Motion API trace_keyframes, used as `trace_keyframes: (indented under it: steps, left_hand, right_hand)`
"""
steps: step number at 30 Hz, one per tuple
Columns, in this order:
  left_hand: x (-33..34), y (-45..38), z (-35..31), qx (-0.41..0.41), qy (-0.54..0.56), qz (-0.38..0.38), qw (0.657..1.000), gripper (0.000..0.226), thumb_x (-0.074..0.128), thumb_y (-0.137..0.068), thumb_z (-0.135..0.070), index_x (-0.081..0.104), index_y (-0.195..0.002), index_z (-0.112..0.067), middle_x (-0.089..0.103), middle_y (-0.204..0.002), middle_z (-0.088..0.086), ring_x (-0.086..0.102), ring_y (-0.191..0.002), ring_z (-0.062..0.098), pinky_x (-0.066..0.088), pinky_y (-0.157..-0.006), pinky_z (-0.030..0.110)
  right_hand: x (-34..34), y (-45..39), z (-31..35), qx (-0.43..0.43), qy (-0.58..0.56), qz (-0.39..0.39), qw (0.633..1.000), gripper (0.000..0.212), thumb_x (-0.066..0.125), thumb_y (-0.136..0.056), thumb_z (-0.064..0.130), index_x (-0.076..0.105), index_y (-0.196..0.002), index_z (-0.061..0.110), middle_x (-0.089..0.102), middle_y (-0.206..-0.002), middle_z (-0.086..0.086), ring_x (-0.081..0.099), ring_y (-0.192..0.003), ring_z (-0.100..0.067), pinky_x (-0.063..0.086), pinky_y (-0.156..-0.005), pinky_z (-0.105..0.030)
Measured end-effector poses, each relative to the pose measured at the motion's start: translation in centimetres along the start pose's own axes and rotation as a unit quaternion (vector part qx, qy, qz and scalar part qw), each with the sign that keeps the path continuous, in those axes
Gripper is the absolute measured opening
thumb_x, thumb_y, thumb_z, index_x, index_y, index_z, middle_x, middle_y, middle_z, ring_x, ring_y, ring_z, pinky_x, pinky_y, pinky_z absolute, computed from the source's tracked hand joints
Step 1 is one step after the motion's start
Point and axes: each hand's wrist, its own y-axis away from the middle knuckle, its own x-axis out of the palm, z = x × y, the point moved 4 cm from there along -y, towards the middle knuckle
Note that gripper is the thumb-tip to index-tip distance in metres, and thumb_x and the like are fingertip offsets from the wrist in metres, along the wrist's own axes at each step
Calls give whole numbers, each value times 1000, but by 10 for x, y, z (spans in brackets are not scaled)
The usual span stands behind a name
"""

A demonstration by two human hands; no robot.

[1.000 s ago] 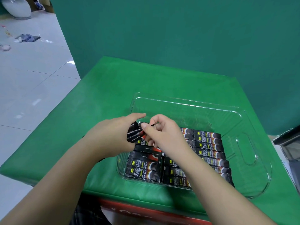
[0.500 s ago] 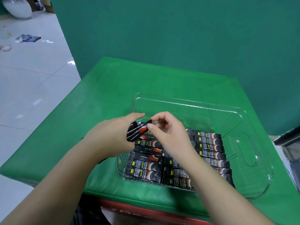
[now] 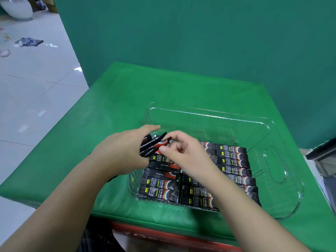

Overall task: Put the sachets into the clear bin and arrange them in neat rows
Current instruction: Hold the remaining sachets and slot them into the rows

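At the far left, a pale tiled floor [image 3: 32, 99] is showing beside the table, with a crumpled grey-blue cloth [image 3: 29, 42] lying on it near the top corner. The person's left hand [image 3: 123, 151] is hovering above the near-left part of a clear, rectangular plastic bin [image 3: 283, 202], its fingers curling round a small fanned bundle of dark sachets [image 3: 152, 145], narrow black foil sticks with red and white print. Just to the right, the right hand [image 3: 183, 153] is meeting that bundle, its thumb and fingers pinching the ends of the held sticks over the bin. Beneath both hands, the black foil sachets already in the bin [image 3: 234, 161] are lying flat on its floor, side by side in rows that are filling the near half, while the far half of the bin is showing only green through its base. The bin is sitting on a bright green padded table top [image 3: 112, 106], in front of a darker green backdrop [image 3: 200, 37]. At the right edge, a dark-framed object [image 3: 325, 160] is standing beside the table; what it is cannot be told.
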Motion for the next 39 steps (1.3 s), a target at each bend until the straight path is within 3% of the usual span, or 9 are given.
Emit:
trace_keyframes:
  steps: [4,9,12,15,18,25,29,34,39]
  left_hand:
    - [0,0,1,-5,8,-3,1000,82,62,-77,-25,19,-141,-53,50,-76,-22,48,-59,-2,38,-51,19]
    - [3,-2,5,-9,17,5,1000,78,61,-81,-24,20,-141,-53,57,-73,-15,50,-54,3,44,-51,24]
    - [3,-2,6,-8,22,15,1000,79,61,-82,-22,20,-140,-54,59,-75,-13,52,-54,6,49,-54,29]
    - [3,-2,6,-10,30,19,999,78,62,-82,-22,20,-140,-54,60,-75,-12,51,-51,6,49,-53,29]
    - [3,-1,6,-10,44,19,999,78,63,-82,-22,22,-139,-54,61,-74,-11,49,-48,6,49,-50,29]
    - [4,-2,8,-7,84,17,996,74,66,-81,-22,27,-136,-54,58,-70,-16,50,-46,0,38,-44,16]
    - [5,-2,9,-7,100,17,995,74,66,-81,-22,29,-135,-54,59,-69,-16,50,-47,-3,41,-46,18]
    - [6,-3,10,-6,112,16,994,73,67,-80,-21,30,-134,-55,61,-69,-14,51,-49,-2,45,-49,22]
    - [6,-2,10,-4,122,13,992,72,67,-81,-21,31,-133,-55,62,-70,-16,51,-52,-4,43,-48,19]
  right_hand:
    - [-1,0,3,3,-40,-19,999,13,57,-93,12,62,-82,19,63,-56,5,55,-48,-6,43,-49,-17]
    - [-46,6,-8,-13,-109,-199,974,18,48,-96,15,58,-81,15,63,-64,4,59,-58,-8,45,-54,-17]
    - [-64,10,-25,1,-40,-242,969,22,51,-95,21,57,-75,22,60,-66,0,48,-56,-4,40,-58,-22]
    - [-68,7,-44,46,3,-241,969,10,55,-94,18,57,-86,24,60,-73,9,45,-52,3,34,-55,-20]
    - [-73,3,-62,90,27,-258,962,13,56,-93,18,55,-104,25,61,-78,5,45,-52,-2,35,-54,-24]
    - [-65,-24,-81,161,-65,-282,943,4,63,-89,9,60,-87,12,65,-79,-3,63,-69,-14,54,-72,-27]
    - [-52,-44,-90,180,14,-252,951,11,64,-88,18,72,-87,10,71,-87,0,64,-84,-12,51,-78,-29]
    - [-39,-61,-96,185,93,-228,951,11,64,-89,17,71,-86,9,68,-87,0,58,-77,-10,49,-78,-28]
    - [-31,-66,-96,142,266,-218,928,35,67,-87,26,61,-116,7,61,-114,-6,55,-105,-22,41,-92,-30]
